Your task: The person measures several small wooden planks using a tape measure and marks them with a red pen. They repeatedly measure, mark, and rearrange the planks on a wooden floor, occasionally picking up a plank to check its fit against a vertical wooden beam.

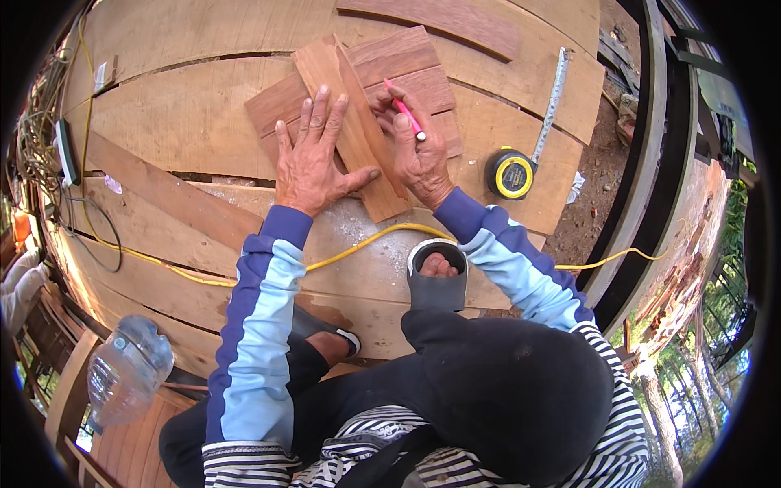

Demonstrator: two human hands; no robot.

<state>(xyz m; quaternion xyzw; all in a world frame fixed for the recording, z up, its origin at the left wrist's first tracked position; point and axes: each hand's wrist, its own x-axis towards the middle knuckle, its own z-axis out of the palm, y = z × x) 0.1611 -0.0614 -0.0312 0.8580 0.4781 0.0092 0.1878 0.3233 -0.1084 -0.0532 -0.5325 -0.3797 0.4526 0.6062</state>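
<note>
My left hand (314, 152) lies flat with fingers spread, pressing on a short wooden board (366, 140) that is set slantwise. Beneath that board are several reddish-brown wood pieces (396, 58), side by side. In my right hand (421, 146) is a pink pen or pencil (404, 110); which of the two, I cannot tell. Its pale end points back towards me, and its other end is over the wood pieces beside the slanted board. Right of this hand rests a yellow and black tape measure (512, 175), its blade (551, 100) drawn out away from me.
Gapped planks (183, 116) form the work surface, with another board (439, 21) at the far side. A yellow cable (378, 232) crosses near my sandalled foot (436, 268). Tangled cords (36, 134) and a power strip (67, 152) lie left. A large plastic bottle (128, 372) is lower left.
</note>
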